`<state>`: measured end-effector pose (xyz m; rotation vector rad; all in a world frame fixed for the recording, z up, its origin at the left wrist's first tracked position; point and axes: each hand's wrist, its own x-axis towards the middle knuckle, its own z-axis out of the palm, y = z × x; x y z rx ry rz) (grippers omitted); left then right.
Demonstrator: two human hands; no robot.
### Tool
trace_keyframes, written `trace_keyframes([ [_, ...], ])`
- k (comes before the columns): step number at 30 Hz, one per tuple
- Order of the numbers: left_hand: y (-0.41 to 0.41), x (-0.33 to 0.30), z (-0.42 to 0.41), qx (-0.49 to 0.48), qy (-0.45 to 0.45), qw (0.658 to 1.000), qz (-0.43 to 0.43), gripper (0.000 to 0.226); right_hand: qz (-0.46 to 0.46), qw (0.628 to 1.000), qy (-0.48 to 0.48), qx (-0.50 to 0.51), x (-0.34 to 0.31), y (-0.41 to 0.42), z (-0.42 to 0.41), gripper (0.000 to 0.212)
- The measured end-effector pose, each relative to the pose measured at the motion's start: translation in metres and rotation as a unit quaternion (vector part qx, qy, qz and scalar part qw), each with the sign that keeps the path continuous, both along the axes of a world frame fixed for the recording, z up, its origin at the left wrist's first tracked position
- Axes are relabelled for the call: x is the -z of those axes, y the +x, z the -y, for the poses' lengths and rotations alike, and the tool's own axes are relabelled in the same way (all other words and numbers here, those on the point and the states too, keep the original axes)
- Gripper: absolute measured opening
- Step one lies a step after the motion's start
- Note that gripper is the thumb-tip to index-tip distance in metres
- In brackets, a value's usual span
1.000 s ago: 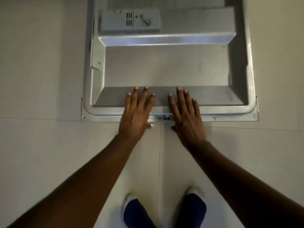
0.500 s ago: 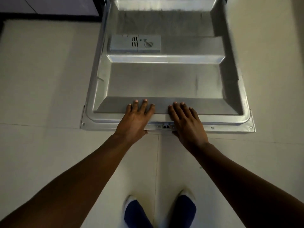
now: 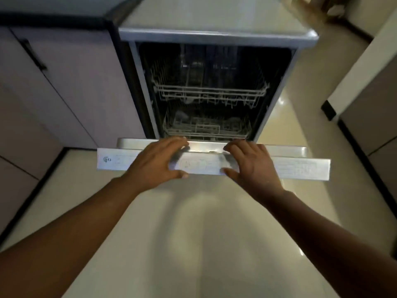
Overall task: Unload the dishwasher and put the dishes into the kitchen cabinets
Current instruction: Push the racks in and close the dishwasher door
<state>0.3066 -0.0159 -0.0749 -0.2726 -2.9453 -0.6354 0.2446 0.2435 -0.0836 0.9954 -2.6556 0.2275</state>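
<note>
Both hands, left (image 3: pixel 158 161) and right (image 3: pixel 252 163), grip the flat metal door (image 3: pixel 300 167) edge, fingers curled over, thumbs beneath; beyond, two wire racks (image 3: pixel 210 93) sit inside the dark dishwasher (image 3: pixel 214 35), dishes blurred

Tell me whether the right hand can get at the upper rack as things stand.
Probably yes: the right hand grips the door edge, but the upper rack sits exposed, nothing blocking.

Dim, blurred contents of the upper rack (image 3: pixel 211 92) and lower rack (image 3: pixel 206 126) cannot be identified.
</note>
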Motion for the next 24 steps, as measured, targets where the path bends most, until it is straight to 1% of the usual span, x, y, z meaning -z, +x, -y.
trace_keyframes([
  [3, 0.005, -0.009, -0.014, 0.026, -0.112, 0.992, -0.041, 0.077, 0.027, 0.996, 0.077, 0.027, 0.001, 0.01, 0.01, 0.083],
  [4, 0.007, -0.006, -0.021, 0.023, -0.133, 0.989, -0.053, 0.076, 0.028, 0.994, 0.096, 0.041, 0.003, 0.014, 0.013, 0.088],
  [5, 0.007, -0.001, -0.027, 0.014, -0.151, 0.986, -0.068, 0.077, 0.021, 0.993, 0.105, 0.052, 0.005, 0.016, 0.015, 0.089],
  [7, 0.0, 0.005, -0.035, -0.024, -0.182, 0.978, -0.094, 0.082, -0.007, 0.994, 0.093, 0.052, 0.007, 0.015, 0.02, 0.08],
  [8, -0.005, 0.006, -0.037, -0.046, -0.187, 0.976, -0.103, 0.079, -0.021, 0.995, 0.087, 0.046, 0.007, 0.012, 0.022, 0.072],
  [9, -0.011, 0.007, -0.037, -0.065, -0.184, 0.975, -0.107, 0.07, -0.035, 0.995, 0.079, 0.041, 0.007, 0.01, 0.025, 0.062],
  [11, -0.018, 0.008, -0.035, -0.075, -0.166, 0.978, -0.099, 0.041, -0.051, 0.996, 0.061, 0.03, 0.01, 0.007, 0.028, 0.047],
  [12, -0.018, 0.01, -0.034, -0.069, -0.157, 0.981, -0.09, 0.031, -0.051, 0.997, 0.049, 0.023, 0.013, 0.009, 0.029, 0.042],
  [13, -0.017, 0.014, -0.034, -0.06, -0.154, 0.983, -0.086, 0.026, -0.051, 0.998, 0.036, 0.018, 0.016, 0.01, 0.029, 0.039],
  [15, -0.014, 0.016, -0.034, -0.049, -0.175, 0.98, -0.084, 0.033, -0.055, 0.998, 0.023, 0.01, 0.021, 0.011, 0.028, 0.036],
  [17, -0.014, 0.011, -0.034, -0.037, -0.203, 0.975, -0.086, 0.043, -0.059, 0.998, 0.033, 0.004, 0.023, 0.01, 0.028, 0.034],
  [18, -0.015, 0.006, -0.033, -0.031, -0.213, 0.973, -0.087, 0.044, -0.062, 0.998, 0.034, 0.003, 0.024, 0.009, 0.028, 0.035],
  [22, -0.021, -0.001, -0.033, -0.023, -0.236, 0.969, -0.064, 0.045, -0.076, 0.996, 0.041, 0.004, 0.023, 0.007, 0.027, 0.046],
  [24, -0.021, 0.001, -0.033, -0.022, -0.236, 0.969, -0.068, 0.049, -0.086, 0.995, 0.053, 0.007, 0.021, 0.006, 0.027, 0.051],
])
